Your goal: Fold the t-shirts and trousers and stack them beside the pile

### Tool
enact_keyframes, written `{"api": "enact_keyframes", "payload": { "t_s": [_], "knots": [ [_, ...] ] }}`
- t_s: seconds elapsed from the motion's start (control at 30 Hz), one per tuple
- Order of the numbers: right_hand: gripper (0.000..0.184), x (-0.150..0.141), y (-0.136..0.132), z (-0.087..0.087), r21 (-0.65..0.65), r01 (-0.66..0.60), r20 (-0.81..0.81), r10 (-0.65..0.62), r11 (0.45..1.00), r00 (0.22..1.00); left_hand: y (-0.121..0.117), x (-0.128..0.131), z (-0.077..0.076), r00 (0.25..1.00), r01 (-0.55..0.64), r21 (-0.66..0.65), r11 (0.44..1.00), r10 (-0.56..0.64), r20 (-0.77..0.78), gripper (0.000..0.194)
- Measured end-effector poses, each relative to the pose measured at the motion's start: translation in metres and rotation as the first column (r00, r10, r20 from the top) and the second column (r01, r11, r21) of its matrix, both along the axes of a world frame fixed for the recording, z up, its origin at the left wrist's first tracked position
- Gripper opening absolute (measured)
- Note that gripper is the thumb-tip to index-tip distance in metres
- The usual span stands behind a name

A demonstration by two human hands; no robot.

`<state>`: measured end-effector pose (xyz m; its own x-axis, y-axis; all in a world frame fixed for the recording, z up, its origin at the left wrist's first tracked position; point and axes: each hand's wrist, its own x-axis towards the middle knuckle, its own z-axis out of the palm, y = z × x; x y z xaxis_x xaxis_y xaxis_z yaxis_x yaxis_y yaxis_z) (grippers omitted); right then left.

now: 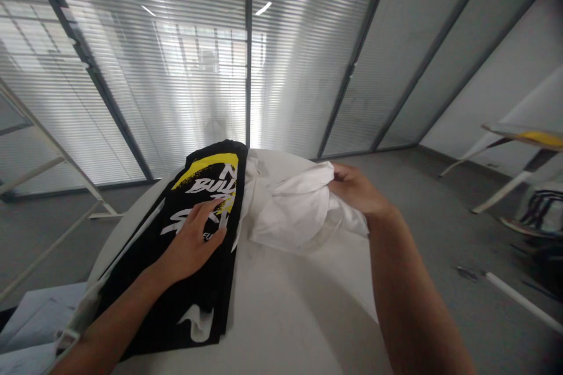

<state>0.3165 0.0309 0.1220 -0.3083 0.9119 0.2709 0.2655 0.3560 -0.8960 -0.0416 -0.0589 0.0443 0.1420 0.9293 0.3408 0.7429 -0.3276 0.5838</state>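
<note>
Two bare hands are at work over one pale surface [281, 310], and both of them are ours. Our left hand [191, 246] lies palm down on a folded black cloth [171, 310], its fingers loosely spread and gripping nothing. The black cloth covers the left part of the surface and bears a yellow and white print [215, 159], partly under our fingertips. Near its lower edge we see a white patch [200, 323]; we cannot tell whether it is printed or loose.

Our right hand [355, 187] is closed on the right end of a crumpled white cloth [299, 208], which rests on the surface beside the black one; the thumb is hidden from us. Beyond stands a glass wall [290, 70] with blinds. We have a pale frame [83, 179] to the left, a small table [514, 133] to the right, and a white bar [523, 302] on the grey floor [417, 187].
</note>
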Motion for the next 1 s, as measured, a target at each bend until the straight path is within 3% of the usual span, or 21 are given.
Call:
{"api": "enact_keyframes", "payload": {
  "t_s": [0.07, 0.13, 0.3, 0.37, 0.5, 0.67, 0.8, 0.93, 1.0],
  "knots": [
    [0.029, -0.024, -0.013, 0.007, 0.014, -0.057, -0.159, 0.059, 0.998, 0.986, 0.007, 0.02, 0.002, 0.974, 0.083, -0.027, 0.996, -0.076, 0.213, 0.072],
    [0.029, -0.048, -0.018, 0.005, 0.025, -0.076, -0.268, 0.08, 0.997, 0.96, 0.013, 0.036, 0.0, 0.916, 0.121, -0.081, 0.989, -0.08, 0.394, 0.076],
    [0.029, -0.091, -0.016, -0.013, -0.078, -0.194, -0.354, 0.155, 0.978, 0.922, 0.012, 0.05, -0.008, 0.733, -0.009, -0.335, 0.942, 0.234, 0.639, 0.045],
    [0.031, -0.098, -0.014, -0.019, -0.139, -0.22, -0.369, 0.156, 0.965, 0.916, 0.008, 0.048, -0.006, 0.681, -0.02, -0.4, 0.916, 0.306, 0.666, 0.04],
    [0.031, -0.101, -0.012, -0.026, -0.234, -0.274, -0.45, 0.146, 0.933, 0.881, 0.007, 0.038, 0.0, 0.671, -0.064, -0.424, 0.904, 0.353, 0.652, 0.038],
    [0.03, -0.102, -0.016, -0.025, -0.325, -0.419, -0.529, 0.204, 0.848, 0.824, 0.013, 0.026, -0.004, 0.592, -0.026, -0.415, 0.91, 0.348, 0.727, 0.047],
    [0.029, -0.107, -0.022, -0.024, -0.326, -0.51, -0.557, 0.274, 0.796, 0.784, 0.014, 0.018, -0.002, 0.541, 0.02, -0.355, 0.935, 0.288, 0.79, 0.056],
    [0.029, -0.111, -0.024, -0.024, -0.288, -0.466, -0.565, 0.245, 0.836, 0.788, 0.015, 0.008, 0.001, 0.546, -0.003, -0.254, 0.967, 0.214, 0.81, 0.056],
    [0.029, -0.111, -0.023, -0.023, -0.268, -0.399, -0.547, 0.203, 0.877, 0.812, 0.016, 0.003, 0.003, 0.627, -0.054, -0.207, 0.977, 0.195, 0.754, 0.052]
  ]
}}
